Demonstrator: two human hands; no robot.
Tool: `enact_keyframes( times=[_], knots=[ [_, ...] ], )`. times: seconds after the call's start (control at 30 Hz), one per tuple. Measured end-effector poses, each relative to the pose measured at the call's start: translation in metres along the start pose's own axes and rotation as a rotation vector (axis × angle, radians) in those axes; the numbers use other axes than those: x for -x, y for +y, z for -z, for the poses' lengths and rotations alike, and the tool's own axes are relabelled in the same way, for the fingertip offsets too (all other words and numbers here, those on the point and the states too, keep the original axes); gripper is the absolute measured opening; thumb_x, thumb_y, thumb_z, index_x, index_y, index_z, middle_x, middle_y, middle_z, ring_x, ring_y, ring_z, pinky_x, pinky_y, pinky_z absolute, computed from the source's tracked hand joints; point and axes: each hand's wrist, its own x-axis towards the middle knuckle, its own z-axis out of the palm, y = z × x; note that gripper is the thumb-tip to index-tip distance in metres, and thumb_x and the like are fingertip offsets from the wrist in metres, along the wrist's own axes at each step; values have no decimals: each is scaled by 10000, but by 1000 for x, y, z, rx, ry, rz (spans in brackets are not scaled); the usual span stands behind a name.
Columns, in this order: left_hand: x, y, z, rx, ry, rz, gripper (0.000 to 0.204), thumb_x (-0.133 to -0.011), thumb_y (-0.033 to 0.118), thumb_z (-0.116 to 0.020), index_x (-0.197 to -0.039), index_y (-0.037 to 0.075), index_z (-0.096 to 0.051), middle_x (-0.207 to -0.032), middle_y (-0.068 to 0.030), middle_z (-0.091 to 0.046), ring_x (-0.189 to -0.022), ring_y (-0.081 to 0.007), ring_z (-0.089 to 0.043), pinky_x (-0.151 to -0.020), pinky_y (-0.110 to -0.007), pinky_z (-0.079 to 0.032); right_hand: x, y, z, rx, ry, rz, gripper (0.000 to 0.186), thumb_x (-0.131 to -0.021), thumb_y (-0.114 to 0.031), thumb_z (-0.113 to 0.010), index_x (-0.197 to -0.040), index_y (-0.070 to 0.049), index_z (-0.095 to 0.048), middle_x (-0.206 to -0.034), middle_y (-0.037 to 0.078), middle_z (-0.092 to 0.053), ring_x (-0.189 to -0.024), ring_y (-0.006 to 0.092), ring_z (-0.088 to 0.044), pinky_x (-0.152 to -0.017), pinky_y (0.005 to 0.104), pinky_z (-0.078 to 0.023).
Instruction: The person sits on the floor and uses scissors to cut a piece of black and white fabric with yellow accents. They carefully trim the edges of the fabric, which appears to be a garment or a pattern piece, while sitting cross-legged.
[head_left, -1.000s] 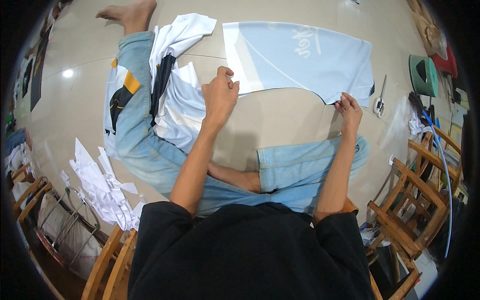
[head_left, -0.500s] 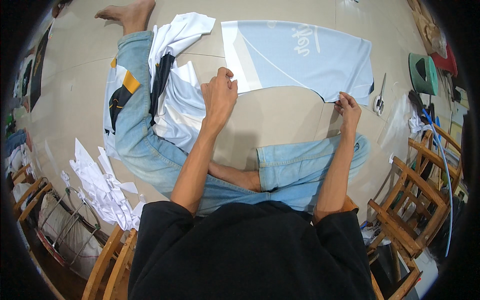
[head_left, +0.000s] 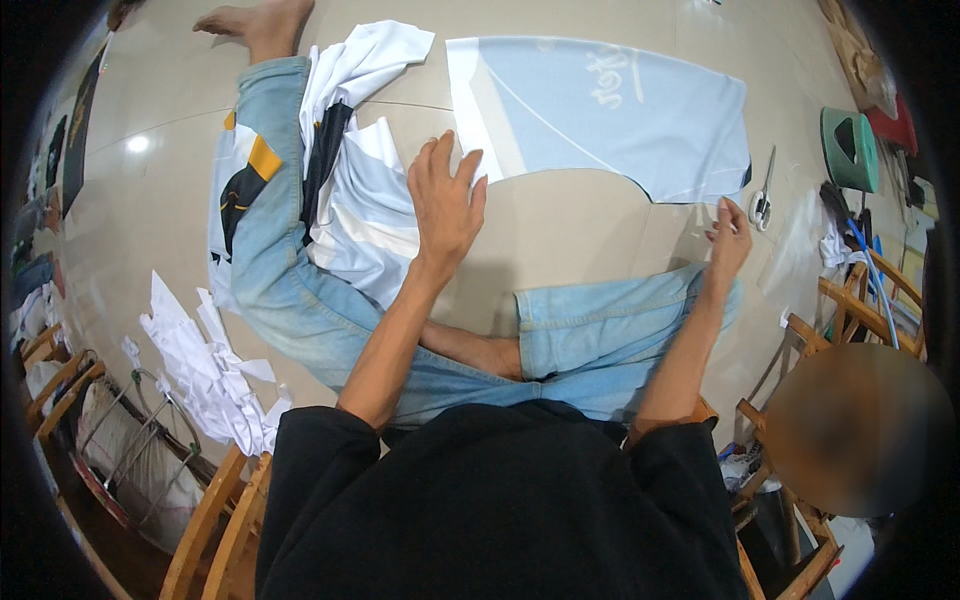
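A pale blue fabric piece (head_left: 600, 115) with a white left band and light lettering lies flat on the tiled floor. My left hand (head_left: 446, 195) is over the floor at its lower left edge, fingers spread and nothing held. My right hand (head_left: 728, 230) is at the lower right corner, fingers loosely bent and apart, fingertips by the edge; whether they touch it is unclear. Silver scissors (head_left: 762, 200) with white and dark handles lie just right of the fabric. Crumpled white and pale blue fabric (head_left: 370, 210) with black parts lies beside my outstretched left leg.
White scraps (head_left: 205, 360) lie at lower left beside wooden frames (head_left: 220, 510). At right are a green object (head_left: 848, 150), a blue cord (head_left: 870, 265) and wooden furniture (head_left: 845, 305), partly hidden by a blurred round patch. My jean-clad legs frame the near floor.
My left hand has spread its fingers. My right hand has moved right and slightly down, loosening its pinch on the fabric corner. The fabric sits slightly higher in view.
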Motion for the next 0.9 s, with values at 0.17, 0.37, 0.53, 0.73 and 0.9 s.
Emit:
enact_keyframes(
  times=[0.17,0.37,0.53,0.73,0.9],
  knots=[
    [8,-6,3,6,-47,25,336,-905,170,-644,-1225,71,-643,-1454,-206,-431,-1395,-394,-315,-1143,-518,-235,-73,43,73,303,57,133,342,-911,-286,-688,-1131,-26,-713,-981,103,-718,-840,189,-661,-738,333,-536],
    [1,-5,-4,-8,-16,-10,352,-895,200,-664,-1214,53,-635,-1429,-213,-458,-1365,-394,-362,-1127,-551,-246,-126,118,129,631,-46,132,351,-916,-263,-635,-1141,-1,-699,-1062,194,-718,-978,315,-687,-875,394,-516],
    [6,-9,-23,-16,44,-58,352,-910,191,-653,-1215,16,-632,-1398,-245,-488,-1312,-417,-418,-1116,-526,-277,-116,138,106,528,208,288,267,-915,-173,-659,-1125,-12,-693,-1075,162,-697,-991,290,-674,-894,375,-514],
    [9,-7,-11,-65,25,-35,330,-926,124,-616,-1234,8,-611,-1418,-247,-470,-1330,-421,-404,-1140,-527,-250,-147,95,63,523,181,423,303,-888,-151,-655,-1144,11,-641,-1057,217,-647,-992,389,-624,-879,464,-491],
    [7,-6,-16,-60,82,-52,329,-907,134,-634,-1219,30,-622,-1412,-226,-489,-1332,-418,-417,-1140,-521,-275,-201,115,62,901,-61,137,654,-836,-229,-685,-1369,36,-415,-993,278,-671,-908,409,-682,-763,487,-553]
  ],
)
